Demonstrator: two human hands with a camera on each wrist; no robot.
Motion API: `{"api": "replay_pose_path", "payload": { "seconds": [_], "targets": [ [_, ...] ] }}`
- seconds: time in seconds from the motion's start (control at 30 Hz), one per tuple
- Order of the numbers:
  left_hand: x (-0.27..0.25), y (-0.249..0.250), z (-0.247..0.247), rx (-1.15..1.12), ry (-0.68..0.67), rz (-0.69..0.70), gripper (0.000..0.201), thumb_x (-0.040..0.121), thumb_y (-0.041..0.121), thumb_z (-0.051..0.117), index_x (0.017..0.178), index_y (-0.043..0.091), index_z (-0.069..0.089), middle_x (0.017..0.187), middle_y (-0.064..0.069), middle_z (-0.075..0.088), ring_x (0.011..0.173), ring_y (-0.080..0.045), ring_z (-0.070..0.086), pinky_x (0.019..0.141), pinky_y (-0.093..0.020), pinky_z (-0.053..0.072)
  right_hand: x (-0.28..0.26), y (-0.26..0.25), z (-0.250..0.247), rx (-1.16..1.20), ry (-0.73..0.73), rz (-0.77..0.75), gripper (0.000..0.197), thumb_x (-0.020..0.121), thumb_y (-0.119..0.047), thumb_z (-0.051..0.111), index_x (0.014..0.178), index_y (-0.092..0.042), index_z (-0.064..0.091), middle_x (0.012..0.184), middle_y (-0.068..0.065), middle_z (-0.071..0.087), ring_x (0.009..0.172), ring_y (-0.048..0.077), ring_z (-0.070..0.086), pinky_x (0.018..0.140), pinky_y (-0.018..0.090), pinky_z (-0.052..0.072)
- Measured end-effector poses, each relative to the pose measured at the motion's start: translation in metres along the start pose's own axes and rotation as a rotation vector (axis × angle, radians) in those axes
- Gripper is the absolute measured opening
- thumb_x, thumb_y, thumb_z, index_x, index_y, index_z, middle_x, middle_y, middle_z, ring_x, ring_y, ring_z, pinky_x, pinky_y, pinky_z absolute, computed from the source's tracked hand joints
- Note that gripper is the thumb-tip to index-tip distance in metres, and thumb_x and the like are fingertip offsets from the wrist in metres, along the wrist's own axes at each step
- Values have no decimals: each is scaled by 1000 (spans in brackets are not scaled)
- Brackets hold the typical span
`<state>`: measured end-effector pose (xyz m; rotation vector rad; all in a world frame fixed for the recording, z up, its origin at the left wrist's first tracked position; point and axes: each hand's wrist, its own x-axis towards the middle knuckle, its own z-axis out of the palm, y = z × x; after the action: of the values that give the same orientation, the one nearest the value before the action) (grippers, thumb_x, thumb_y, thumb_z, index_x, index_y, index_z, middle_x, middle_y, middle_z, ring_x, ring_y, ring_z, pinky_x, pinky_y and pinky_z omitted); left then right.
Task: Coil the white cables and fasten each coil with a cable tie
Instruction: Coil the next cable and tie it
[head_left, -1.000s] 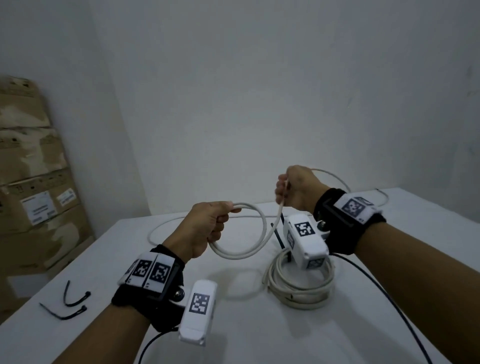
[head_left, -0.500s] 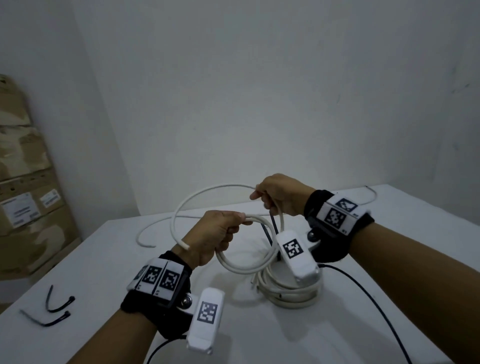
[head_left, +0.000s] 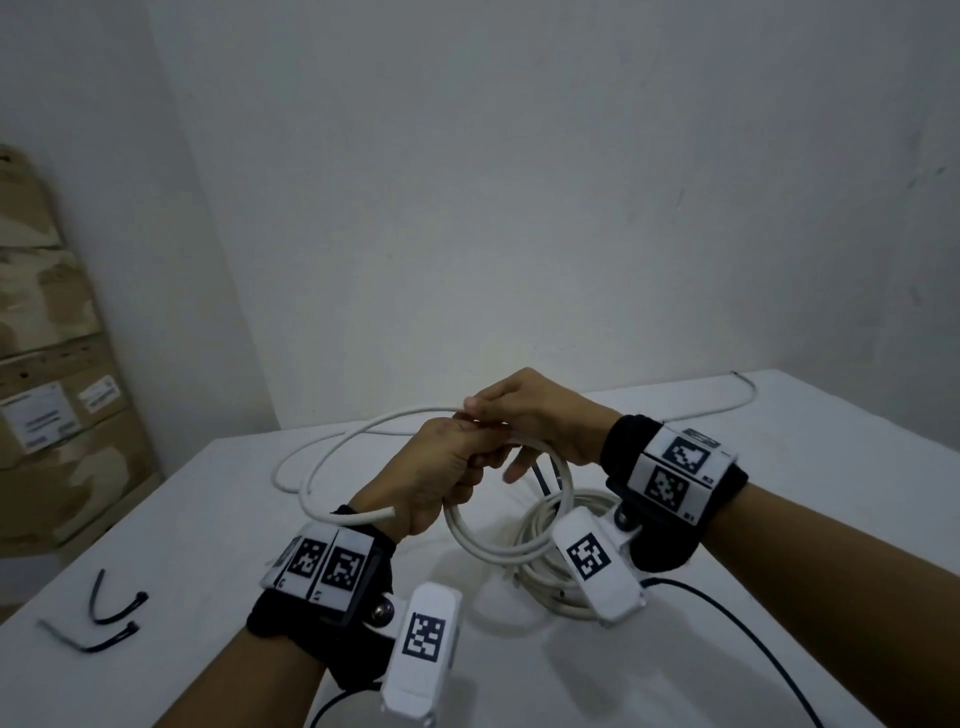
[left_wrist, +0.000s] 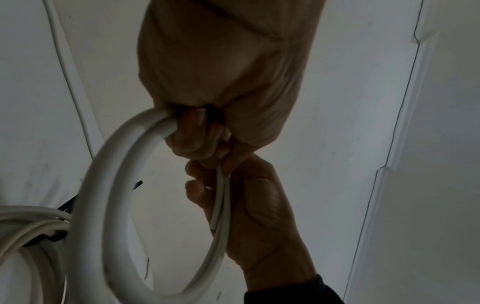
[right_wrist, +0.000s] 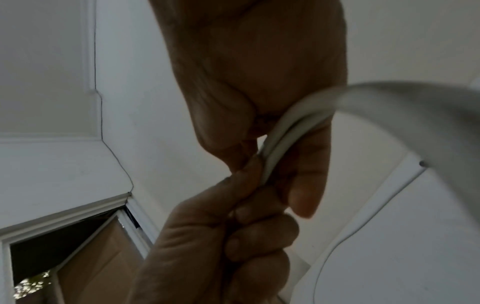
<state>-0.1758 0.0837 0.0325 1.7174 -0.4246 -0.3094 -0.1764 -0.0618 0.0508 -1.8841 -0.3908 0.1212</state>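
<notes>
A white cable (head_left: 511, 540) is held looped above the table (head_left: 779, 519) centre, gripped by the left hand (head_left: 431, 483) and pinched by the right hand (head_left: 540, 421), knuckles touching. A finished coil (head_left: 545, 587) lies beneath; two cable ties (head_left: 104, 618) lie near the left edge.

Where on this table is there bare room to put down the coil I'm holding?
Bare tabletop lies between the black cable ties and your left hand. It is crowded under your right hand, where the finished coil sits.
</notes>
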Motion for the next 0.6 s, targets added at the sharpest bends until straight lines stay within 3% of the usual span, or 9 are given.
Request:
{"api": "replay_pose_path", "payload": {
  "seconds": [0.1, 0.27, 0.37, 0.47, 0.6],
  "targets": [
    [1, -1, 0, -22, -3, 3, 21, 95, 11, 49, 74, 10, 49, 51, 5, 36, 42, -7, 21, 37, -17, 17, 0, -1, 5, -10, -17, -7, 33, 97, -27, 51, 89, 1, 66, 70, 11, 57, 69, 24, 51, 53, 30, 52],
    [1, -9, 7, -132, 80, -56, 23, 95, 12, 47, 72, 14, 49, 52, 5, 35, 41, -6, 22, 36, -17, 15, -3, -3, 8, -266, -5, 13, 48, 97, -49, 41, 111, -9, 64, 86, 5, 62, 72, 18, 60, 48, 27, 51],
    [4, -10, 0, -169, 148, -47, 23, 94, 18, 52, 71, 17, 54, 53, 5, 35, 41, -6, 23, 36, -17, 17, -8, 4, 5, -410, 113, -13, 38, 97, -44, 43, 124, -18, 53, 95, 7, 62, 66, 19, 65, 43, 23, 49],
    [7, -7, -9, -167, 144, -21, 18, 94, 22, 56, 78, 18, 63, 55, 5, 33, 41, -6, 23, 36, -17, 16, -16, 12, 1, -555, 175, -53, 31, 98, -34, 45, 111, -9, 58, 81, 9, 63, 59, 24, 62, 40, 24, 47],
    [9, -7, 0, -178, 122, 10, 20, 95, 22, 55, 102, 7, 66, 57, 5, 36, 42, -6, 25, 36, -17, 20, -14, 21, 3, -811, 319, -103, 31, 101, -29, 40, 99, -3, 56, 80, 7, 56, 70, 24, 51, 57, 29, 35]
  ]
}}
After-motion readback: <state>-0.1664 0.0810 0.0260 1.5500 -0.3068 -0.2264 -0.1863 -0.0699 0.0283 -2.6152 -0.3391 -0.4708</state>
